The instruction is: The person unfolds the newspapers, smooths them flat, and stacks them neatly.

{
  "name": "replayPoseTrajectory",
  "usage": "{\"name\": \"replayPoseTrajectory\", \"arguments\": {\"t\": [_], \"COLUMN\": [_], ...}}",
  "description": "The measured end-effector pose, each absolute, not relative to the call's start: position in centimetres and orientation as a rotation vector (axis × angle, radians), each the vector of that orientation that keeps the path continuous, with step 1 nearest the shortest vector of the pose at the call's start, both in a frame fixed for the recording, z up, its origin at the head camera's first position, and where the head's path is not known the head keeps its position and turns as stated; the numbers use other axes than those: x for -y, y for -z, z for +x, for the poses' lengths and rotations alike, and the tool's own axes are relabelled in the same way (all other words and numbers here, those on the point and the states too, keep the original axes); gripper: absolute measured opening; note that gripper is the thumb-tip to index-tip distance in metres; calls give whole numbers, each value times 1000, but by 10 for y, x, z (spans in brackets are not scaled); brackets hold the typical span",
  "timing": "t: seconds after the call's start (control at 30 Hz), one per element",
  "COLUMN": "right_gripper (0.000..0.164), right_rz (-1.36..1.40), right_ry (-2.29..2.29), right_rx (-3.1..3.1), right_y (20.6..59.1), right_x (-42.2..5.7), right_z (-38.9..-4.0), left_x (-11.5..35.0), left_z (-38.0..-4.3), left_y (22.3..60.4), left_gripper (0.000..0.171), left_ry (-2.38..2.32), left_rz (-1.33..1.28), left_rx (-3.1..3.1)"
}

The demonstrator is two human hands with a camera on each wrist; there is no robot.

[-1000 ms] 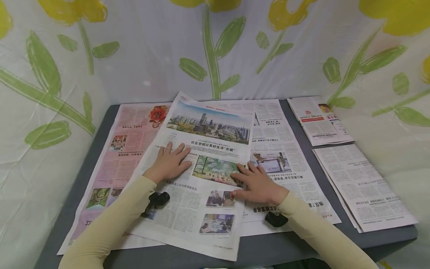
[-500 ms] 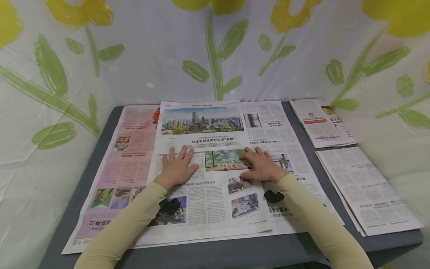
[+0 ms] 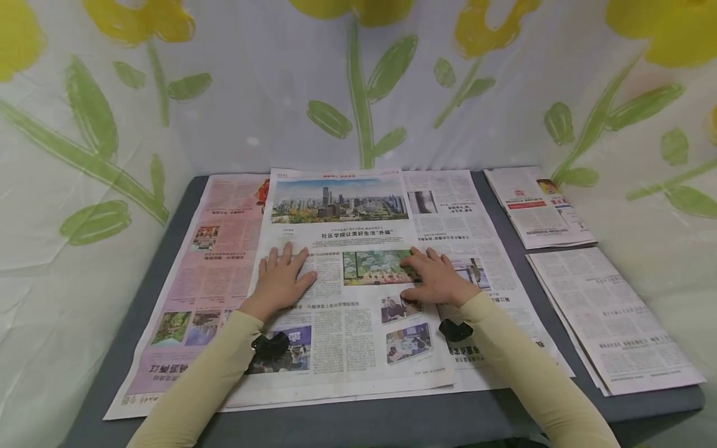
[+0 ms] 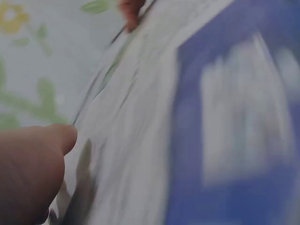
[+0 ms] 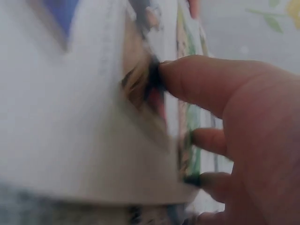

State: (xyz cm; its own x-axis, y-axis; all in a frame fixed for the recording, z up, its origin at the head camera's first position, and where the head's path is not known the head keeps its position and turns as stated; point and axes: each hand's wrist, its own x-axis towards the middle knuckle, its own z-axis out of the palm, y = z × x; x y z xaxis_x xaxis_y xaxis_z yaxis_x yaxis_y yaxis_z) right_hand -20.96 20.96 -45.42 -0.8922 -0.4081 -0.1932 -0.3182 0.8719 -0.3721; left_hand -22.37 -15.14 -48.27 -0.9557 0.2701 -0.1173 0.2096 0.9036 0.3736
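Centre of the frame: one newspaper sheet (image 3: 330, 295), atop wider newspaper pages (image 3: 224, 264), apparently squared to their far edge; my left hand (image 3: 278, 281) splayed on it, my right hand (image 3: 439, 279) spread at its right side, seemingly to hold it flat.

White sheeting (image 3: 246, 93) printed with yellow flowers (image 3: 666, 31) closes in a grey surface (image 3: 358, 422) behind and on both sides, like a small booth; the building's kind cannot be told.
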Motion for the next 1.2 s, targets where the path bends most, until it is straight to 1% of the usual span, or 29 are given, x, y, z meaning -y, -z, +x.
{"name": "replayPoseTrajectory", "arguments": {"t": [0.13,0.2,0.37,0.6,0.73,0.9,1.2], "right_gripper": [50,51,68,76,87,96,97], "right_rz": [-614,-655,-739,-926,-954,-931,-931], "right_ry": [430,372,243,127,53,27,83], "right_rx": [-2864,-2905,-2839,-2740,-2696,-2671,-2675], "right_y": [450,449,453,456,458,462,462], "right_x": [-195,-181,-123,-28,11,34,35], "right_z": [-213,-216,-214,-187,-171,-161,-159], "left_x": [188,204,222,224,223,221,224], "left_z": [-214,-209,-203,-204,-203,-203,-203], "left_y": [481,481,487,488,486,484,486], "left_gripper": [70,67,62,60,60,60,60], "left_ry": [-612,-624,-643,-599,-594,-603,-595], "left_rz": [228,187,207,182,179,184,183], "left_rx": [-2943,-2964,-2986,-3009,-3007,-3005,-2999]}}
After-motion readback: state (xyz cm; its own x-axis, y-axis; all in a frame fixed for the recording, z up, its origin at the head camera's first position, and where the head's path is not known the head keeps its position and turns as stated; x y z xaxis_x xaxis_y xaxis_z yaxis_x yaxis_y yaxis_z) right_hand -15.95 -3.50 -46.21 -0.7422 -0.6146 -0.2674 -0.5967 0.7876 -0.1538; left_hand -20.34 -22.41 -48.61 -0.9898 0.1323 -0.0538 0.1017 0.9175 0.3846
